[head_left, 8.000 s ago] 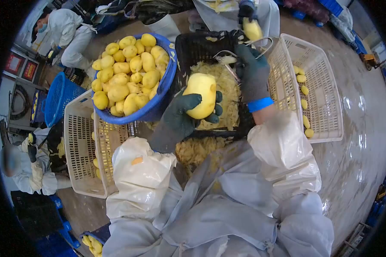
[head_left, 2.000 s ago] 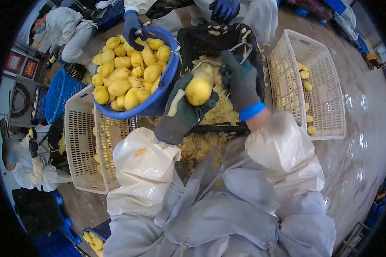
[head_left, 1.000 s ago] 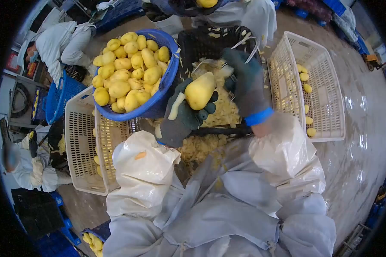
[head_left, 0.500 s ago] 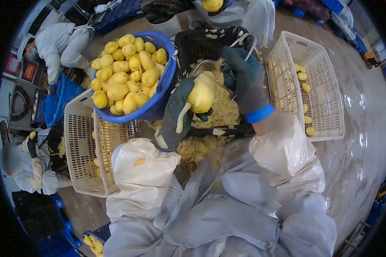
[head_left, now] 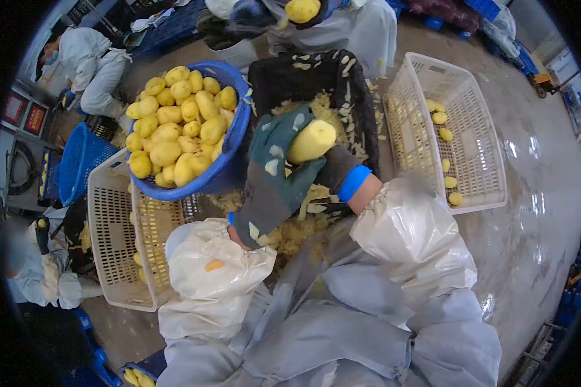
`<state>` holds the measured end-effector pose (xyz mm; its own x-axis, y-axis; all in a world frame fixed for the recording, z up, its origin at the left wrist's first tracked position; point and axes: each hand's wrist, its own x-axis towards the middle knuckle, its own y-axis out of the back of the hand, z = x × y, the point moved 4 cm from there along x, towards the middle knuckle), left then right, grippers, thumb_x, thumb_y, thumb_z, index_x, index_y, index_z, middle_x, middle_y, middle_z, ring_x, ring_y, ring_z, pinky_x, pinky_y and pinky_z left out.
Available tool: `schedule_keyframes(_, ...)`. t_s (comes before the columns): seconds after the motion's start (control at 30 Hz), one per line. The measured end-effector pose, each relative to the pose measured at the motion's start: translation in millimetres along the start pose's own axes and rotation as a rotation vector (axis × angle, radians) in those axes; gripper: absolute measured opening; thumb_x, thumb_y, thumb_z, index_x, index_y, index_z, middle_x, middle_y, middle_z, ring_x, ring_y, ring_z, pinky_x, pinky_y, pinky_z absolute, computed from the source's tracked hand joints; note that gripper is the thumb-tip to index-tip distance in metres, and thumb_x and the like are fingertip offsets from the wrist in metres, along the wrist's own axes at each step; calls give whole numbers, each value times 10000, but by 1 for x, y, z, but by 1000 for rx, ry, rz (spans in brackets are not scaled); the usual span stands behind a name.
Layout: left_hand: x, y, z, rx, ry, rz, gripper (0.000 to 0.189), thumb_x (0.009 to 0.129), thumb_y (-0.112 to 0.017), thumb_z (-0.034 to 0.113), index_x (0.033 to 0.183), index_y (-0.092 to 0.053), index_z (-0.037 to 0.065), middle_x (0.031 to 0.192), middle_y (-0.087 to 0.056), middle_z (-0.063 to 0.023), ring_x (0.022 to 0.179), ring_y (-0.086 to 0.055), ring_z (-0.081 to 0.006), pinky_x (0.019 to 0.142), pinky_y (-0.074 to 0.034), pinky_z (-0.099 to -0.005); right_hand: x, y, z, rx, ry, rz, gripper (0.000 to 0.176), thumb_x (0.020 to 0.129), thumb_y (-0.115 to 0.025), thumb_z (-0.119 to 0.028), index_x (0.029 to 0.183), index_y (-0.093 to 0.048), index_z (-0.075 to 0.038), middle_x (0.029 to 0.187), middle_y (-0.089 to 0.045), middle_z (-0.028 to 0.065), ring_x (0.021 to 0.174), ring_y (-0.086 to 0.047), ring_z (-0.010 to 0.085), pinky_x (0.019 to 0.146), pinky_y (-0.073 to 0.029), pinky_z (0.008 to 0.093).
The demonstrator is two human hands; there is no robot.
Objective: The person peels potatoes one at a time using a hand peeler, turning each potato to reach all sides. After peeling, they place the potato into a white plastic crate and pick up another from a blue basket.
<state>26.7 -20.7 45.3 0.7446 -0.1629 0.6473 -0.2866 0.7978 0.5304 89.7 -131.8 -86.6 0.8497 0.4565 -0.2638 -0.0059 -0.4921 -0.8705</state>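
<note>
My left hand (head_left: 277, 158), in a dark green and grey glove with bits of peel stuck to it, is closed around a peeled yellow potato (head_left: 314, 140). Close against the potato's lower right side is my right hand (head_left: 339, 168), also gloved, with a blue band at the wrist. Its fingers are hidden behind the potato and the left glove, so whatever they may hold is out of sight. Both hands are over a black crate (head_left: 263, 82) containing pale potato peelings (head_left: 326, 108).
A blue basket (head_left: 242, 122) heaped with peeled potatoes stands left of the black crate. White crates stand at left (head_left: 119, 258) and right (head_left: 487, 142); the right one holds several potatoes (head_left: 445, 134). Opposite, a person in a grey apron (head_left: 361, 39) holds a potato (head_left: 302, 9).
My right hand has come down from the crate's upper right to beside the potato; the white loop by its fingers is now hidden. The potato has turned in my left hand.
</note>
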Motion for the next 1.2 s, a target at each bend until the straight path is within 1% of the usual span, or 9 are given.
schedule_keyframes(0.13, -8, -11, -10, -185, 111, 29, 565, 735, -747, 2, 1252, -520, 29, 1248, -565, -139, 1139, -550, -261, 979, -441, -368, 5, -6, -24, -172, 209, 127, 250, 936, -570, -213, 1090, -641, -30, 1016, -676, 79, 893, -657, 194, 788, -519, 321)
schedule_keyframes(0.17, -11, -11, -18, -283, 228, 32, 555, 746, -743, -3, 1252, -515, 22, 1254, -562, -140, 1151, -547, -243, 990, -438, -358, -6, -16, -44, -798, 437, 130, 294, 922, -521, -29, 1209, -583, -38, 1143, -645, 92, 998, -629, 189, 896, -499, 324)
schedule_keyframes(0.23, -17, -15, -26, -398, 296, 43, 551, 765, -738, 4, 1264, -504, 10, 1266, -554, -138, 1157, -546, -219, 998, -436, -344, -10, -24, -57, -1134, 466, 244, 338, 884, -565, 5, 1221, -577, -22, 1167, -634, 109, 1027, -617, 172, 897, -495, 303)
schedule_keyframes(0.33, -11, -12, -20, -287, 193, 7, 605, 735, -774, 36, 1276, -503, 8, 1227, -573, -139, 1104, -580, -208, 952, -474, -337, -8, -14, -32, -416, 323, -28, 396, 831, -604, 61, 1216, -577, -26, 1178, -628, 103, 1049, -609, 172, 902, -492, 300)
schedule_keyframes(0.47, -8, -9, -29, -243, 252, 27, 575, 665, -836, 98, 1168, -570, 16, 1079, -630, -128, 955, -632, -195, 854, -523, -333, -17, -27, -19, -1121, 570, -110, 448, 799, -665, -14, 1235, -560, -23, 1232, -607, 102, 1099, -588, 171, 938, -475, 296)
schedule_keyframes(0.7, -18, -7, -38, -209, 245, 135, 578, 666, -826, 98, 1156, -529, 25, 989, -613, -92, 898, -623, -189, 794, -529, -324, 2, -14, -66, -454, 498, 422, 131, 811, -738, -183, 864, -646, -106, 758, -592, 15, 559, -518, 107, 494, -405, 276)
schedule_keyframes(0.8, -18, -5, -40, -257, 528, 48, 548, 667, -810, 114, 1125, -517, 37, 971, -617, -94, 927, -621, -219, 785, -524, -333, -18, -44, -87, -350, 515, 294, 127, 824, -724, -180, 871, -661, -81, 722, -587, 5, 568, -511, 87, 486, -380, 255)
schedule_keyframes(0.87, -20, -6, -45, -126, 480, 1, 531, 668, -798, 118, 1114, -523, 32, 975, -614, -103, 920, -622, -237, 786, -520, -342, -41, -81, -87, -677, 722, 199, 147, 816, -733, -185, 867, -673, -60, 682, -574, -11, 559, -485, 67, 487, -363, 227)
schedule_keyframes(1.2, -17, 6, -37, -31, 414, 3, 483, 653, -764, 148, 1078, -562, 40, 1024, -571, -160, 940, -590, -314, 811, -491, -398, -32, -62, -83, -667, 663, 314, 138, 801, -723, -155, 857, -684, -35, 708, -622, 16, 612, -537, 106, 568, -414, 254)
